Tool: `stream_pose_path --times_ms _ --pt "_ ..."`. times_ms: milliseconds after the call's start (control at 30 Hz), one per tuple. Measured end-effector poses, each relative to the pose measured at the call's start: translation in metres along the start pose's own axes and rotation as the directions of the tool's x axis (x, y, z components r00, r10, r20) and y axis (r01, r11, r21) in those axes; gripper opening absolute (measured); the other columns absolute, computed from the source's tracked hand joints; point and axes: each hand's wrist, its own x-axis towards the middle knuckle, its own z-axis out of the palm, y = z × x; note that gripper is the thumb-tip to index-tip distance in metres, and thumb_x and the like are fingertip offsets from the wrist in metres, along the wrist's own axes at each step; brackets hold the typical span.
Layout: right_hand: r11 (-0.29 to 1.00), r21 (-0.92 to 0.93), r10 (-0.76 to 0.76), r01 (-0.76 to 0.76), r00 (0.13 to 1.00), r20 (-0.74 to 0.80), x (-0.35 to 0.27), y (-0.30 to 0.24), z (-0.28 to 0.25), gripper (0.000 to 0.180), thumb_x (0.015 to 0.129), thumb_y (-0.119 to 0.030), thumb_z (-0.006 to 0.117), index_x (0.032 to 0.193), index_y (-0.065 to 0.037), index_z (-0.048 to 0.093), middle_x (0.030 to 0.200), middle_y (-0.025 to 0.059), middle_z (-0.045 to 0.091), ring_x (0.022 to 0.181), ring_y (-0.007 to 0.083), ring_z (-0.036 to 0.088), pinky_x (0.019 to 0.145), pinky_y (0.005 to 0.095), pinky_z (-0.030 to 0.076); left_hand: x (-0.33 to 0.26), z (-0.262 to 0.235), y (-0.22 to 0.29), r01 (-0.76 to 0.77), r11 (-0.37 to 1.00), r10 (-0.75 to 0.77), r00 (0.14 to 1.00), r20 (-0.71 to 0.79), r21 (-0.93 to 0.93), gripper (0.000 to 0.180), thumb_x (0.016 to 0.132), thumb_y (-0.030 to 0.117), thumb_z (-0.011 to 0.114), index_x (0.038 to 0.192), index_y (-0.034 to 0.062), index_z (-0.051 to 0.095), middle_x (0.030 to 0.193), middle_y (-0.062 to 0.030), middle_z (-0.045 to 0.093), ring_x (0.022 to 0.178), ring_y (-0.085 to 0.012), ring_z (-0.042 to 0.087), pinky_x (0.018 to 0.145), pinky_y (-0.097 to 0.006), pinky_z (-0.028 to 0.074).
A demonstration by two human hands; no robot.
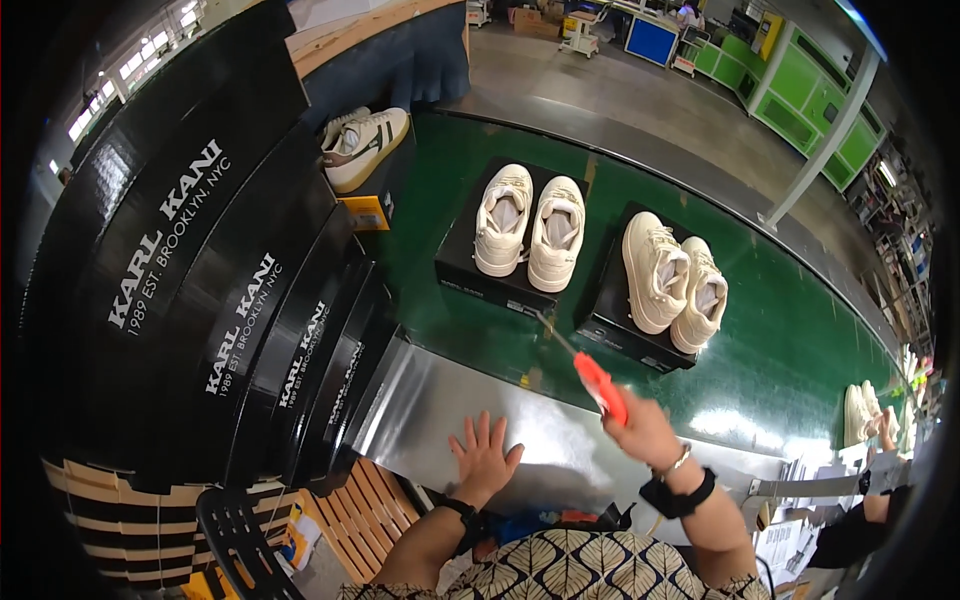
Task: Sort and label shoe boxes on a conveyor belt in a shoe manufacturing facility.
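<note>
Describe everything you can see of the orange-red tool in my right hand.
The orange-red tool has a chunky, plastic-looking handle and a thin, straight, metallic-looking shaft. Your right hand grips its rear, hiding part. It slants forward and left, tip near a black box; whether they touch is unclear.

a factory floor is showing: a long green work surface (780, 340) is stretching rightward, pale sneakers (552, 262) are resting in pairs on black boxes (500, 288), black cartons (150, 260) are rising at the left, green machine cabinets (812, 98) are standing across the aisle (650, 100), and, near the blurred right rim, another person (848, 534) is apparently working.
</note>
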Motion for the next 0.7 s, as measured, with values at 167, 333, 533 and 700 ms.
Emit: stream_pose_path --times_ms 167,333,533,700 --pt "0.999 0.014 0.049 -0.052 0.980 0.195 -0.071 0.041 0.043 0.045 0.076 -0.012 0.056 0.121 -0.010 0.049 0.086 0.0172 0.064 0.078 0.0349 0.063 0.072 0.0383 0.050 0.034 0.016 -0.021 0.204 0.839 -0.286 0.954 -0.091 -0.504 0.037 0.084 0.034 0.055 0.112 0.0095 0.055 0.107 -0.0078 0.055 0.102 -0.0228 0.050 0.084 -0.046 0.039" --pt "0.999 -0.023 0.046 -0.041 0.943 0.329 -0.104 0.049 0.053 0.042 0.083 -0.027 0.056 0.122 -0.013 0.048 0.098 0.0184 0.062 0.086 0.0373 0.061 0.076 0.0416 0.049 0.080 -0.032 -0.002 0.592 0.006 -0.363 0.752 0.550 -0.806 0.017 0.083 0.024 0.059 0.082 0.0075 0.058 0.067 -0.0007 0.057 0.055 -0.0082 0.051 0.047 -0.021 0.038" --pt "0.989 -0.048 0.144 -0.140 0.986 0.087 -0.125 0.051 0.039 0.036 0.084 -0.036 0.056 0.113 -0.016 0.054 0.083 0.0159 0.064 0.077 0.0338 0.062 0.068 0.0428 0.049 0.080 -0.034 0.018 0.703 0.129 -0.199 0.709 0.676 -0.699 0.024 0.085 0.030 0.057 0.078 0.0072 0.058 0.058 0.0034 0.046 0.043 -0.0045 0.038 0.038 -0.020 0.026" --pt "0.994 0.030 0.097 -0.102 0.986 0.137 -0.140 0.056 0.033 0.035 0.084 -0.037 0.057 0.112 -0.016 0.055 0.087 0.0146 0.064 0.080 0.0334 0.062 0.071 0.0409 0.049 0.070 -0.037 0.018 0.663 0.335 -0.166 0.741 0.650 -0.670 0.025 0.086 0.029 0.055 0.081 0.0047 0.058 0.056 0.0033 0.044 0.042 -0.0040 0.034 0.036 -0.022 0.025"
